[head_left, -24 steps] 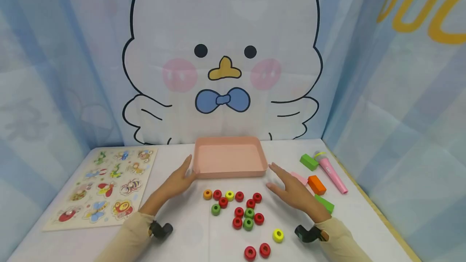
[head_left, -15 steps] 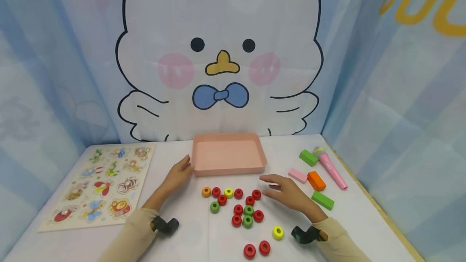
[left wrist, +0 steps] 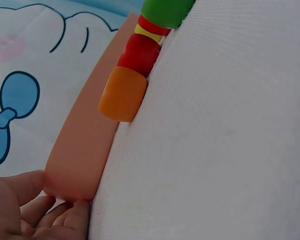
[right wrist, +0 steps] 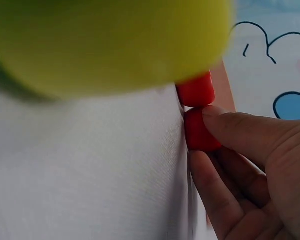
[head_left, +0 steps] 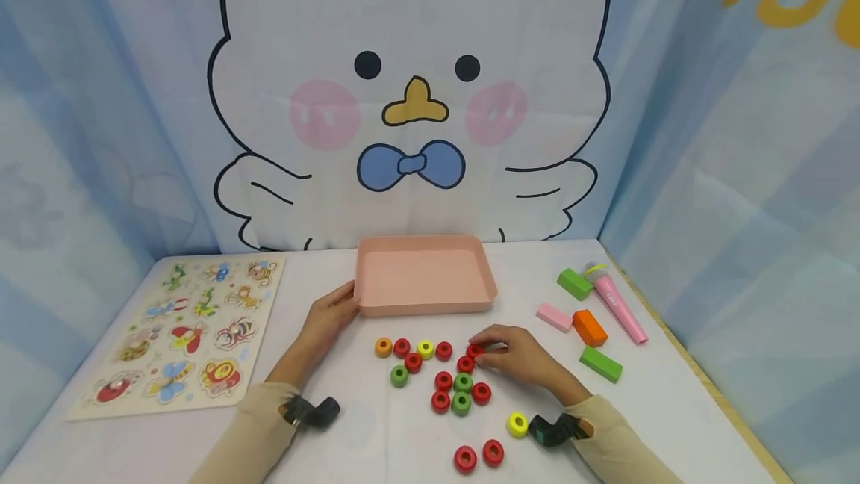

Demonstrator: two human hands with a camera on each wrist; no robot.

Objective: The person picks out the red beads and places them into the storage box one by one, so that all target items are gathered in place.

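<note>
A shallow pink tray [head_left: 425, 312] lies near the back of the table. My left hand [head_left: 329, 314] holds its left end; in the left wrist view the thumb [left wrist: 30, 186] is at the rim and the curled fingers touch the end lower down. My right hand [head_left: 513, 355] pinches a red bead [right wrist: 199, 131] with a round hole, thumb on one side and fingers on the other. That bead is at the right end of a loose group of red, green, yellow and orange beads. Another red bead [head_left: 466, 364] is right beside it.
A yellow bead [head_left: 517, 424] lies by the right wrist camera, with two red beads [head_left: 465, 459] nearer the front. On the right are green, orange [head_left: 590, 328] and pink blocks and a pink toy microphone [head_left: 619, 308]. An insect puzzle board [head_left: 181, 334] lies left.
My right hand has moved from the tray's right front corner down and left to the beads and pinched a red one. The left hand has closed in on the tray's left end.
</note>
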